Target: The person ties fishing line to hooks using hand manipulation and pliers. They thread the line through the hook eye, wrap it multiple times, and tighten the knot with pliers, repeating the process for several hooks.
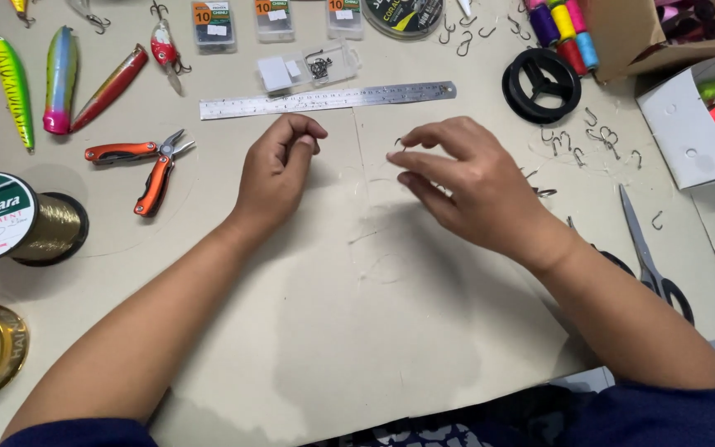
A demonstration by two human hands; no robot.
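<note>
Dark hook [398, 143] pinched in right grip [457, 178] (left hand [279, 170] apart).

Two bare forearms are seen, w/ short dark navy sleeves at both upper arms. No rings, watch or gloves are worn on the left hand [279, 170] or right hand [473, 186]. Nails are kept short.

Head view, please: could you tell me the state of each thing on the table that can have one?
Multi-tool pliers: handles spread, jaws apart.
Scissors: blades closed, lying flat.
Clear hook box: lid open.
Black spool: empty.
Green-labelled line spool: full, on its side.
Left hand: fingers curled shut.
Right hand: pinching a small hook.
</note>
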